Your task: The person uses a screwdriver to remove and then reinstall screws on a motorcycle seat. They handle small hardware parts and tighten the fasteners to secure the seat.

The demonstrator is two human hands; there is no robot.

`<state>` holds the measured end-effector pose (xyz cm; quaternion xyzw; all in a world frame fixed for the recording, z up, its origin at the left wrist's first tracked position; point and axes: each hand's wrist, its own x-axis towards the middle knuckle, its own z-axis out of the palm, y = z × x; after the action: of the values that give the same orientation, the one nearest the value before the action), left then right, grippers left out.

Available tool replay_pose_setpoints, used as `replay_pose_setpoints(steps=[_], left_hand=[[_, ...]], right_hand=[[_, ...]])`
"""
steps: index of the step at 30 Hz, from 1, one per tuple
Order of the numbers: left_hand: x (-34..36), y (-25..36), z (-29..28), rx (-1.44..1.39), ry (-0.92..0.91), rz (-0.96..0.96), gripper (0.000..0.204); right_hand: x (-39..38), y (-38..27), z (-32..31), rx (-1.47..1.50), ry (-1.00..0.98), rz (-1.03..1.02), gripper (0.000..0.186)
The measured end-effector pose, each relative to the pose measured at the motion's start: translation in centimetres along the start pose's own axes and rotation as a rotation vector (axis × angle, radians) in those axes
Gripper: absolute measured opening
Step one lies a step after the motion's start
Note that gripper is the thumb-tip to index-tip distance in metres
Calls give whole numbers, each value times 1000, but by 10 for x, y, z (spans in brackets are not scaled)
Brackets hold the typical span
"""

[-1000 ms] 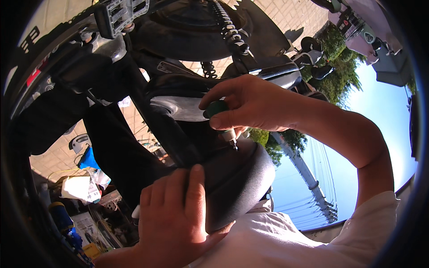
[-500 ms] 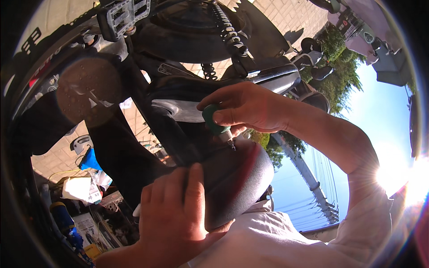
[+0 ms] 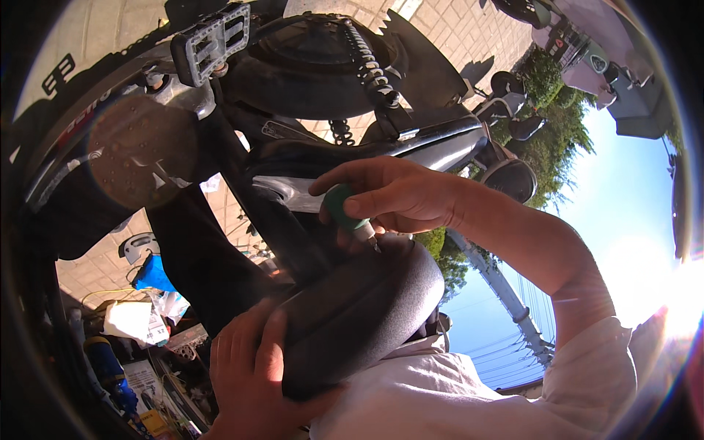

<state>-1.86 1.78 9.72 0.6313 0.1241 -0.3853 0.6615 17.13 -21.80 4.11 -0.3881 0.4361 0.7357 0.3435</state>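
My right hand (image 3: 400, 196) grips a green-handled screwdriver (image 3: 345, 213), its tip pointing at the underside of a black bicycle saddle (image 3: 367, 308). The saddle rests against my chest, on my white shirt. My left hand (image 3: 249, 374) clasps the saddle's lower left edge, fingers curled over it. Above the saddle runs the black bicycle frame (image 3: 433, 143) with a silver part (image 3: 290, 192) just left of the screwdriver.
A grey pedal (image 3: 213, 40) and a chain (image 3: 370, 62) hang at the top. A black tyre (image 3: 66, 147) arcs on the left. Bags, a blue bottle (image 3: 110, 367) and clutter lie lower left on paving. Trees and sky fill the right.
My right hand has shifted slightly with the screwdriver over the saddle. The view has tilted, and sun glare has grown at the right edge. My left hand keeps its hold.
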Motion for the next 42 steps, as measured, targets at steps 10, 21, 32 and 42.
replay_pose_setpoints(steps=[10,21,32,42], left_hand=[[-72,-61,64,-248,395,-135,121],[-74,-71,77,-251,474,-61,122],[-73,-72,77,-303,502,-35,121],[-97,-79,118,-523,656,-192,137]], right_hand=[[-11,-33,30,-801,272,155,45],[-7,-10,4,-355,224,46,46],[-3,-4,0,-30,72,21,49],[-7,-4,4,-198,235,10,44]])
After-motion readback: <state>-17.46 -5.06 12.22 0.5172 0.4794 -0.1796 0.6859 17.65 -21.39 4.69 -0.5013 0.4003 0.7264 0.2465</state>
